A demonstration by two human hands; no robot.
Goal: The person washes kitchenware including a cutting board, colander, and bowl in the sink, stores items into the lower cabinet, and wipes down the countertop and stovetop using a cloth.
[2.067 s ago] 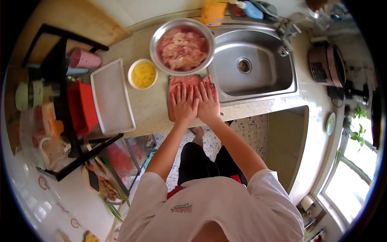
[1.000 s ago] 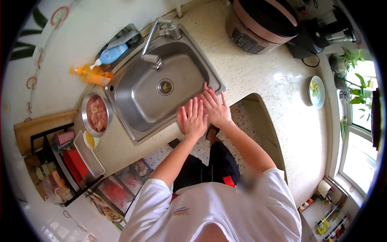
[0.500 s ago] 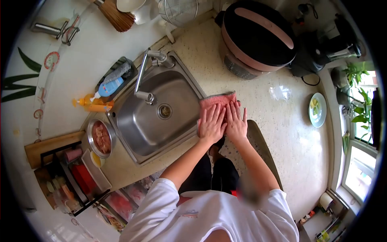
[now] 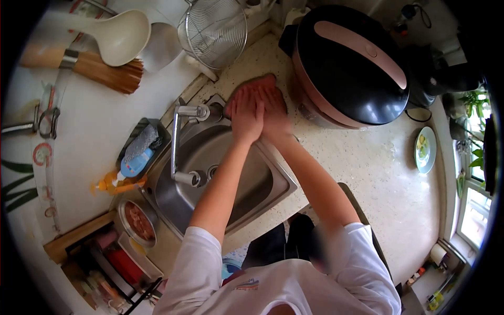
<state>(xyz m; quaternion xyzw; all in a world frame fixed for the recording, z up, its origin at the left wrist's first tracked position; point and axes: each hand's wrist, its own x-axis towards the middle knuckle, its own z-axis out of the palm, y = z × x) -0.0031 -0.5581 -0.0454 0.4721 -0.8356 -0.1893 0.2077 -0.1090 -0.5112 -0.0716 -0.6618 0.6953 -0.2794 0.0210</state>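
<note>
A pinkish-red cloth lies on the counter behind the sink's far right corner, left of the rice cooker. My left hand rests flat on it with fingers stretched out. Close beside it, my right hand also presses flat on the cloth, its fingers extended and a little blurred. The sink with its faucet is just in front and to the left, and my left forearm reaches across it.
The large rice cooker stands at the back right. A plate sits at the far right. A metal bowl of meat is left of the sink, near soap bottles. A strainer, brush and ladle hang on the wall.
Both hands and the cloth have moved from the counter's front edge, first right past the sink, then back to the corner by the rice cooker. The view has swung to the right.
</note>
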